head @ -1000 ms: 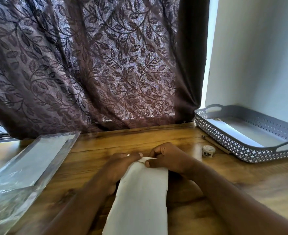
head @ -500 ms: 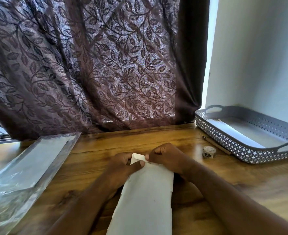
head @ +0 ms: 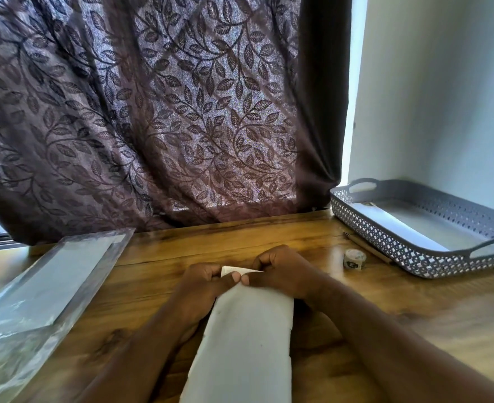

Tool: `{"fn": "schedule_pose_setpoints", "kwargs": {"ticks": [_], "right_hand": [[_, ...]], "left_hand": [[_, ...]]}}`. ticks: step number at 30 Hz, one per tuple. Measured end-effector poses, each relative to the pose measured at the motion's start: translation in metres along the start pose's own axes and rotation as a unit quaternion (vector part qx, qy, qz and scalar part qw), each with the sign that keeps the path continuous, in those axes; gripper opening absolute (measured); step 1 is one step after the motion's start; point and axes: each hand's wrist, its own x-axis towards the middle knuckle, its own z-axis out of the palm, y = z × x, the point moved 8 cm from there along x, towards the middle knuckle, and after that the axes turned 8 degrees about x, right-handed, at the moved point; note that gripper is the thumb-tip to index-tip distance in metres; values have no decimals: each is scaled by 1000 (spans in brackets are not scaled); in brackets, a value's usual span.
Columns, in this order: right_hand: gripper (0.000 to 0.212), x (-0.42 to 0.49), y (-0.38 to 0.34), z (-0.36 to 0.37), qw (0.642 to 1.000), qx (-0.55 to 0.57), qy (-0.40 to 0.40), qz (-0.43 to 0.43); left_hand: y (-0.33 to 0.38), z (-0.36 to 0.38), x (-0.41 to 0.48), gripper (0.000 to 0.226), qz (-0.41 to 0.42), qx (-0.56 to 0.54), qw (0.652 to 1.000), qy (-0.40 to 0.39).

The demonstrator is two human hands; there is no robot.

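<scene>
Your left hand (head: 202, 286) and right hand (head: 286, 271) meet at the far end of the long white paper (head: 245, 338). The fingers of both are curled, and they pinch its folded tip between thumbs and fingertips. The paper lies on the wooden counter (head: 385, 324) and runs back toward you between your forearms. To your right, a small tape roll (head: 354, 258) stands near a grey perforated tray (head: 385, 245), with a thin stick (head: 367, 248) between them. A clear plastic sleeve (head: 45, 286) lies well apart on your left, below the leaf-patterned curtain (head: 152, 112).
</scene>
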Motion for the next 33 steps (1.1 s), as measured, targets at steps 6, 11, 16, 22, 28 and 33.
{"fn": "schedule_pose_setpoints", "kwargs": {"ticks": [6,11,16,22,28,33], "right_hand": [[11,-2,13,-8,993,105,-15,44],[13,-2,28,-13,977,184,-25,105],[26,-5,37,-15,949,257,-29,182],[28,-6,38,-17,936,289,-11,199],[30,-8,38,-17,934,291,-11,209],[28,-9,36,-18,935,288,-3,206]], "left_hand": [[-4,-7,5,13,-4,10,1000,26],[-6,-15,7,13,-10,7,998,54],[-7,-18,7,13,-12,0,998,55],[-6,-18,4,13,-10,-20,998,51],[-4,-17,3,15,-9,-42,998,46],[-4,-17,2,12,2,-73,996,47]]}}
